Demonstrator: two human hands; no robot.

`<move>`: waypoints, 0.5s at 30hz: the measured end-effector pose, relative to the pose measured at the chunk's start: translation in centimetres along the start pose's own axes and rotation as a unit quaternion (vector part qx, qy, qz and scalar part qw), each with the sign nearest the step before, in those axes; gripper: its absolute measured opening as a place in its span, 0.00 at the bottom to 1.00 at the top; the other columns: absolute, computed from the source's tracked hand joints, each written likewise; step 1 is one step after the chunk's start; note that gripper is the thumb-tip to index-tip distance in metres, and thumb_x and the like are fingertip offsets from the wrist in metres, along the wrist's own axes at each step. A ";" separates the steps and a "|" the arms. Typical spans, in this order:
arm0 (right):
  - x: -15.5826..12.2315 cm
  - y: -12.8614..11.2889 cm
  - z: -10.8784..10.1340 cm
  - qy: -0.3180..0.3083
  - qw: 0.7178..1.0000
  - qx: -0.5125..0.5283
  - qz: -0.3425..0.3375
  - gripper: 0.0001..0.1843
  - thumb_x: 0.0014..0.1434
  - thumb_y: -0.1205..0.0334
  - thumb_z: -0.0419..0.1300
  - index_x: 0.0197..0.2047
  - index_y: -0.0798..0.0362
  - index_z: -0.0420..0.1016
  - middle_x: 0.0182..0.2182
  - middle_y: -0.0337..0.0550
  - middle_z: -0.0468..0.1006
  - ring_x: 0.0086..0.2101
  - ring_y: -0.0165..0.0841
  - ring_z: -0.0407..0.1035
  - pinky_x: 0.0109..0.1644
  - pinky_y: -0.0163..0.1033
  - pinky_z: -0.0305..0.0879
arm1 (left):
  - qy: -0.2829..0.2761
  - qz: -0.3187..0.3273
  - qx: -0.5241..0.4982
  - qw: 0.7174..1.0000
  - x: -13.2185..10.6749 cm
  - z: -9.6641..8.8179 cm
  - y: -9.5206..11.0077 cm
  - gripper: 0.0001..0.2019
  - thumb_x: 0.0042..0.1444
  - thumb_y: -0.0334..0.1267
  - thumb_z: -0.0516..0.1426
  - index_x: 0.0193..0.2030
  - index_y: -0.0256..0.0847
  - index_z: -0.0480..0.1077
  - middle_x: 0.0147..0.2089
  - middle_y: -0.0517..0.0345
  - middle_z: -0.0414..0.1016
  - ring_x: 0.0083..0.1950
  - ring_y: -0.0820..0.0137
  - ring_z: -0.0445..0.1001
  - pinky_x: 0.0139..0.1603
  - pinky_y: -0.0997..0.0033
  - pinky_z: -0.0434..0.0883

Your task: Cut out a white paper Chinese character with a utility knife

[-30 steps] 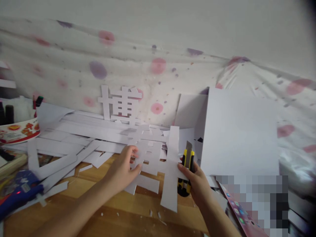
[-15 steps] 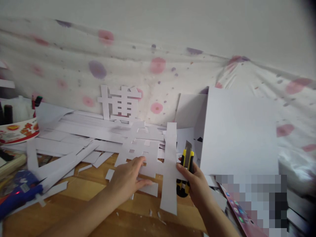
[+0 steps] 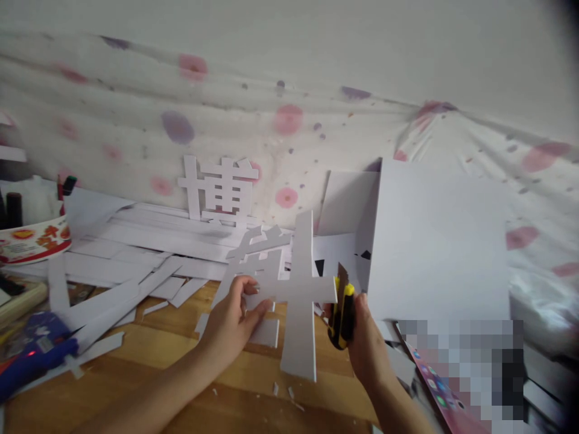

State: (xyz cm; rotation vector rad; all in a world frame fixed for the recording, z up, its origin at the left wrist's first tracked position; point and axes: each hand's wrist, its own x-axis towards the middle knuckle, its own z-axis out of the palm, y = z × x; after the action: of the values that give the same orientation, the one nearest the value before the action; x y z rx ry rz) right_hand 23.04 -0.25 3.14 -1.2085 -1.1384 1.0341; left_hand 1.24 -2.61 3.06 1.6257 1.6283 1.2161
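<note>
My left hand (image 3: 244, 313) is closed on a white foam-board character cutout (image 3: 298, 289), thumb and fingers pinching it near its middle. The cutout is tilted above the wooden table, with a cross-shaped part on its right side. In my right hand (image 3: 364, 337) is a black and yellow box cutter (image 3: 342, 313), its blade out and pointing up. The cutter stands beside the right arm of the cross; whether the two touch I cannot tell. Behind, a similar white character cutout (image 3: 221, 190) leans upright against the flowered curtain.
White strips and offcuts (image 3: 158, 241) cover the table's back left. A blue glue gun (image 3: 40, 349) lies at the left below a paper tub (image 3: 36, 238) of tools. At the right stand a large white board (image 3: 438, 241) and a tablet (image 3: 434, 380). Small scraps lie in front.
The cutout has been lifted and tilted, shifting slightly left. My right hand has come away from its right side and turned the box cutter. My left fingers have closed on the board.
</note>
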 end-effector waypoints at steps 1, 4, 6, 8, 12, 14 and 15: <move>0.2 0.2 0.0 -0.007 1.000 -0.016 -0.018 0.31 0.51 0.31 0.47 0.29 0.50 0.74 0.24 0.40 0.73 0.26 0.33 0.64 0.30 0.36 0.60 | 0.011 -0.003 -0.022 1.000 0.1 -0.1 0.1 0.17 0.53 0.52 0.52 0.44 0.46 0.58 0.38 0.61 0.68 0.22 0.77 0.58 0.27 0.72 0.59; 0.7 0.9 0.1 -0.045 0.991 -0.075 -0.103 0.25 0.56 0.36 0.49 0.31 0.49 0.72 0.24 0.38 0.70 0.27 0.32 0.62 0.34 0.35 0.59 | 0.035 -0.007 -0.088 0.995 0.3 -0.3 0.4 0.17 0.52 0.53 0.53 0.43 0.45 0.58 0.37 0.62 0.65 0.23 0.77 0.57 0.26 0.73 0.58; 0.6 1.3 0.2 -0.094 0.975 -0.120 -0.159 0.19 0.58 0.43 0.51 0.39 0.48 0.71 0.31 0.39 0.72 0.34 0.35 0.65 0.40 0.36 0.59 | 0.036 -0.013 -0.126 0.991 0.3 -0.3 0.5 0.17 0.52 0.53 0.54 0.42 0.45 0.58 0.35 0.64 0.62 0.23 0.78 0.55 0.24 0.74 0.56; 0.3 1.6 0.3 -0.149 0.948 -0.177 -0.216 0.15 0.59 0.51 0.53 0.46 0.47 0.69 0.38 0.42 0.73 0.40 0.38 0.66 0.44 0.38 0.59 | 0.029 -0.018 -0.155 0.987 0.2 -0.2 0.5 0.17 0.51 0.52 0.54 0.41 0.45 0.58 0.32 0.65 0.60 0.23 0.78 0.54 0.23 0.75 0.55; -0.6 1.8 0.5 -0.215 0.894 -0.234 -0.317 0.17 0.58 0.57 0.54 0.52 0.44 0.67 0.45 0.45 0.72 0.45 0.43 0.64 0.49 0.44 0.57 | 0.017 -0.019 -0.174 0.984 -0.2 0.3 0.3 0.16 0.51 0.51 0.55 0.40 0.45 0.58 0.24 0.68 0.54 0.22 0.77 0.52 0.23 0.75 0.53; -1.0 1.8 0.7 -0.220 0.886 -0.228 -0.339 0.19 0.58 0.57 0.53 0.54 0.43 0.66 0.48 0.45 0.71 0.48 0.45 0.63 0.52 0.46 0.56 | 0.009 -0.018 -0.180 0.984 -0.5 0.6 0.2 0.16 0.51 0.51 0.55 0.39 0.45 0.58 0.21 0.70 0.50 0.22 0.76 0.50 0.22 0.75 0.51; -1.1 1.8 0.7 -0.218 0.886 -0.224 -0.343 0.20 0.58 0.57 0.54 0.55 0.42 0.65 0.49 0.44 0.70 0.49 0.46 0.62 0.53 0.47 0.55 | 0.003 -0.019 -0.186 0.982 -0.6 0.7 0.1 0.15 0.51 0.51 0.55 0.38 0.45 0.57 0.20 0.70 0.48 0.21 0.76 0.49 0.22 0.75 0.51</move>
State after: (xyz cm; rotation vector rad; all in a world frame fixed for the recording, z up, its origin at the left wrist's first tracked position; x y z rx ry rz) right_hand 22.16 -1.06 1.25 -0.7957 -2.0587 0.4998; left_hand 2.01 -3.04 2.73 1.3508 1.3299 1.4074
